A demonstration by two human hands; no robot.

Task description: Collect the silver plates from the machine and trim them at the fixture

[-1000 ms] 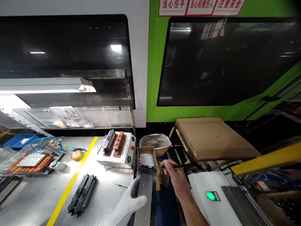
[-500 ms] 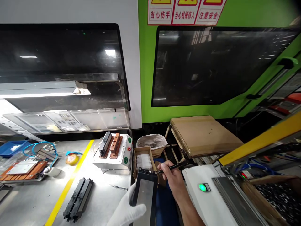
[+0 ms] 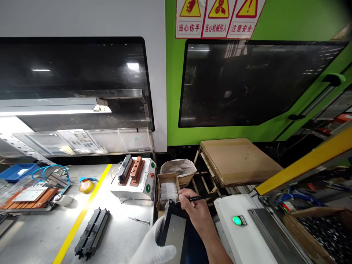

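My left hand (image 3: 154, 249), in a white glove, grips a flat black panel with a grey face (image 3: 173, 229) and holds it upright near the bench's right edge. My bare right hand (image 3: 196, 212) is closed around a thin black tool (image 3: 198, 198), whose tip rests at the panel's top edge. Just behind the panel stands a small open cardboard box (image 3: 167, 187) with white pieces inside.
A white fixture box (image 3: 134, 179) with copper and black blocks sits on the steel bench. A black part (image 3: 92, 233) lies beside a yellow line. A cardboard sheet (image 3: 238, 161) rests on a stand. A white unit with a green lit button (image 3: 236, 220) is at right.
The panel has tilted and its top has come nearer the cardboard box. My right hand shifted left with the tool onto the panel's top edge. The camera tipped upward slightly.
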